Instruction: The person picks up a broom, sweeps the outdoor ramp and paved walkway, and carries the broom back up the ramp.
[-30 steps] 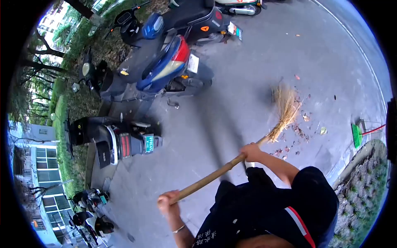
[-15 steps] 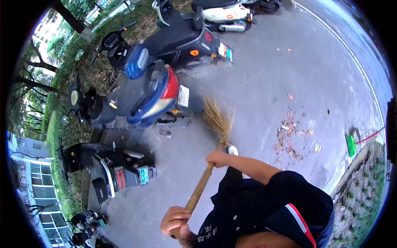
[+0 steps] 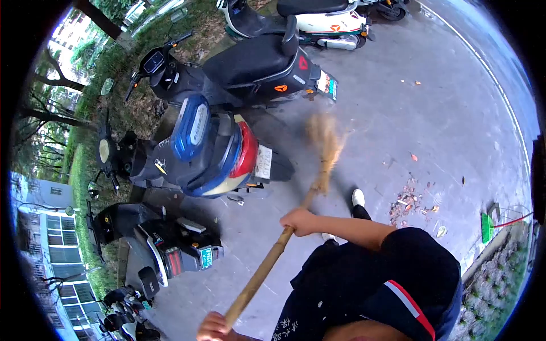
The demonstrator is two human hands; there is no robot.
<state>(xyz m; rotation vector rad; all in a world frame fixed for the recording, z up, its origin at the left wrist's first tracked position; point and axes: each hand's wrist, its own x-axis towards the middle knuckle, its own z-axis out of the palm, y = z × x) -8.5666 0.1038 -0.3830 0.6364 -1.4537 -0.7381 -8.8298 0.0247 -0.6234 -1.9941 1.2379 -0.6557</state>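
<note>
A straw broom has its long bamboo handle running up from the lower left to a bristle head, which is blurred. My right hand is wrapped round the handle just below the bristles. Near the handle's lower end, my left hand is closed on it, partly cut by the bottom edge. The bristles are over the pavement, right of the blue and red scooter. A pile of dry leaves lies to the right of the broom.
Parked scooters line the left side, among them a black one and a white one. A green dustpan-like tool with a red handle is at the right, beside a planted bed. One white shoe is on the ground.
The broom has swung left from beside the leaf pile toward the scooters, and its bristles are now slightly right of where they were half a second ago. Both hands keep hold. A foot shows further forward.
</note>
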